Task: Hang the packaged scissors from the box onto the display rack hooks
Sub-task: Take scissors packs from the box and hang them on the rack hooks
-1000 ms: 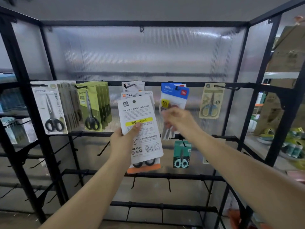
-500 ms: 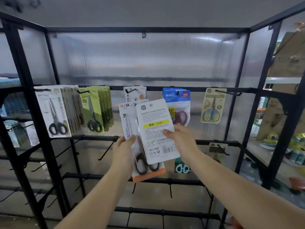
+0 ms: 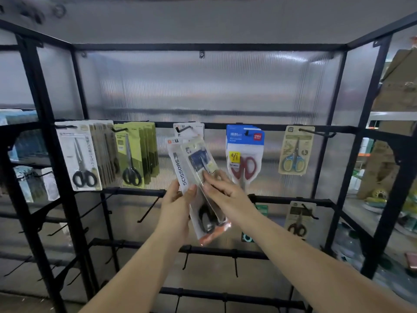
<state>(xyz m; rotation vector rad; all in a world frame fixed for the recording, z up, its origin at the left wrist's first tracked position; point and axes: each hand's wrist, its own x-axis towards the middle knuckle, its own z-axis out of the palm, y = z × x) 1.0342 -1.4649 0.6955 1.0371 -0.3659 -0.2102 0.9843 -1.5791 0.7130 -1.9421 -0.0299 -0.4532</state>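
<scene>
While the left hand grips a white scissors pack by its lower edge, the right hand pinches a second pack overlapping it. Just above both hangs a white pack on its hook. Right of the hands hangs the blue-topped pack; bare hooks jut lower left.

two bare, sleeveless forearms

Both hands raised (fingers curled)
</scene>
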